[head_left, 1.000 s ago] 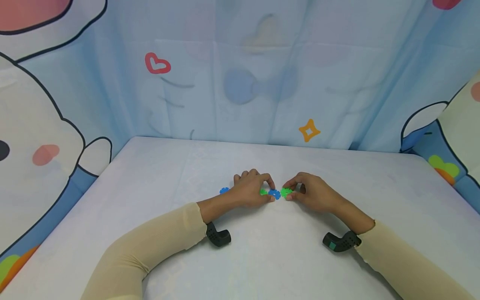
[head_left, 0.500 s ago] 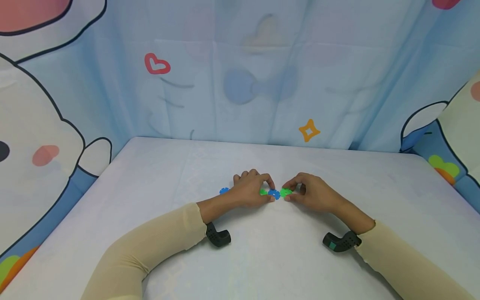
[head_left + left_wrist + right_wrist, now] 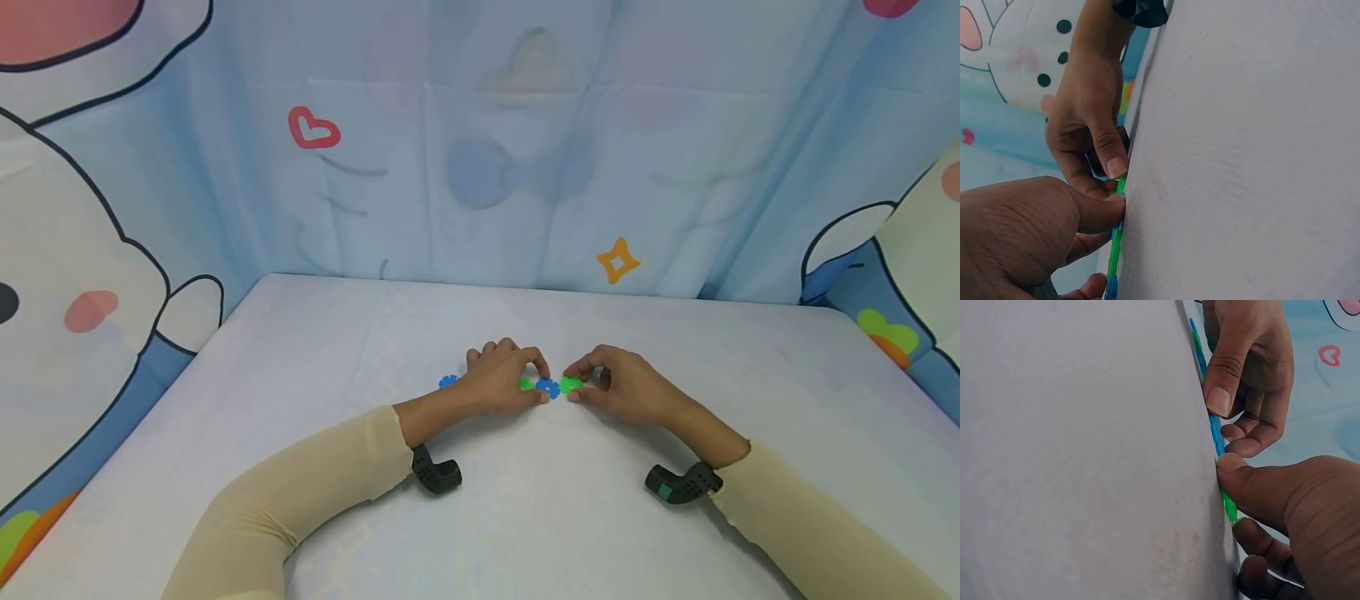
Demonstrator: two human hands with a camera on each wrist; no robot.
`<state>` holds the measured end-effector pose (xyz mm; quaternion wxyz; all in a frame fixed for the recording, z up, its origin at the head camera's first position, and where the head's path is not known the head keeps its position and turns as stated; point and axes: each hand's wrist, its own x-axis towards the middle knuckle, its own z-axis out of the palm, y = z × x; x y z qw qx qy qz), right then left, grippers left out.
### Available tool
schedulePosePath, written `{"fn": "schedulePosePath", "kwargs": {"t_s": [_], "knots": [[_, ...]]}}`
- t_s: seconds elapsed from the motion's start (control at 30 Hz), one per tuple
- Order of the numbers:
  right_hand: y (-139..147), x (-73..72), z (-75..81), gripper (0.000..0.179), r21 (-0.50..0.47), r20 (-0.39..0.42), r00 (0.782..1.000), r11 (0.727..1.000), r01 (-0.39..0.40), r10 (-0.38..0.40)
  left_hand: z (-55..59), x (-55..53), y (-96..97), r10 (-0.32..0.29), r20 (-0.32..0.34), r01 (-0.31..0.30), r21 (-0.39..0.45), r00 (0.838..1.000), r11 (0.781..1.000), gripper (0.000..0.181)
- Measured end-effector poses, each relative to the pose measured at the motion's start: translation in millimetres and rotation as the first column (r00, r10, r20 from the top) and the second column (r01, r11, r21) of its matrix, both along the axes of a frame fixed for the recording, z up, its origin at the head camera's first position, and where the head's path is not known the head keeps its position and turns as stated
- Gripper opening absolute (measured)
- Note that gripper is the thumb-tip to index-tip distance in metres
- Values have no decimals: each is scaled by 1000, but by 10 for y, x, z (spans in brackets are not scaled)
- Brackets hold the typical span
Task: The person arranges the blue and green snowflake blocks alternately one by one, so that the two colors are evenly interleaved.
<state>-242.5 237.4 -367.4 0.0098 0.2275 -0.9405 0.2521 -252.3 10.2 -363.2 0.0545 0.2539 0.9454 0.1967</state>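
Observation:
Thin plastic discs with notched edges, like snowflake building discs, lie in a row on the table. My left hand (image 3: 497, 380) spans the row and pinches a blue disc (image 3: 548, 388) between thumb and index finger. From the right, my right hand (image 3: 628, 385) pinches a green disc (image 3: 572, 384) by its edges, right at the blue one's side. Another green disc (image 3: 527, 383) shows under the left hand, and a blue disc (image 3: 448, 381) sticks out left of it; the hand hides what lies between. Edge-on in the right wrist view, the row of discs (image 3: 1215, 434) alternates blue and green.
The table (image 3: 465, 517) has a white cover. Behind it hangs a blue patterned curtain (image 3: 375, 208) with cartoon prints at both sides. Black wrist devices (image 3: 437, 473) sit at both sleeve cuffs, just above the table.
My right hand has shifted very slightly left with the green disc, closing up on the blue disc. The left hand stays where it was.

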Motion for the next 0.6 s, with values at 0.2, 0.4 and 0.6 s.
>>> {"fn": "schedulePosePath", "kwargs": {"t_s": [0.2, 0.4, 0.6], "knots": [[-2, -3, -8, 28, 3, -8, 1000, 1000, -1, 1, 6, 9, 0, -1, 2, 1, -1, 1000, 1000, 26], [1, 5, -13, 28, 1, -15, 1000, 1000, 1, -1, 10, 8, -3, -2, 9, 2, 7, 1000, 1000, 27], [0, -5, -12, 27, 6, -24, 1000, 1000, -9, 10, 7, 5, 1, 0, 12, 0, 5, 1000, 1000, 26]]}}
